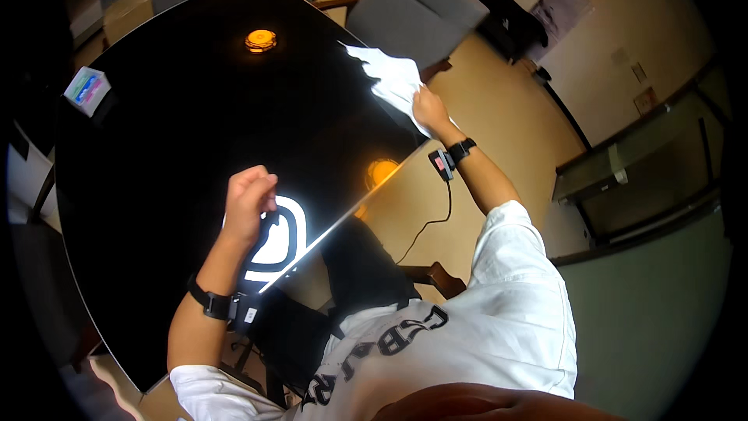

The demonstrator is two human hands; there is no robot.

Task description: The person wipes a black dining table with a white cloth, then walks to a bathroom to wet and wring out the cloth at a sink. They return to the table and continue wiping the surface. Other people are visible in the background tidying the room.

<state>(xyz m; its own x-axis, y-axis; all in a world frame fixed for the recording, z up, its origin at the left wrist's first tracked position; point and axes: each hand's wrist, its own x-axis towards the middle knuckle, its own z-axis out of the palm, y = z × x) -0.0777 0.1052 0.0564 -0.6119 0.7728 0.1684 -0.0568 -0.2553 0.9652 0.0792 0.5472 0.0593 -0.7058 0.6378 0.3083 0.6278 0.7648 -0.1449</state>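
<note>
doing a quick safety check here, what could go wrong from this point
The white sheet overhangs the edge of the black table at the right hand, so it might slide to the floor if let go. The cable dangling from the right wrist device could perhaps snag on the wooden chair arm nearby.

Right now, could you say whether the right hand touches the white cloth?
Touching: the head view shows the right hand closed over the white cloth.
</note>
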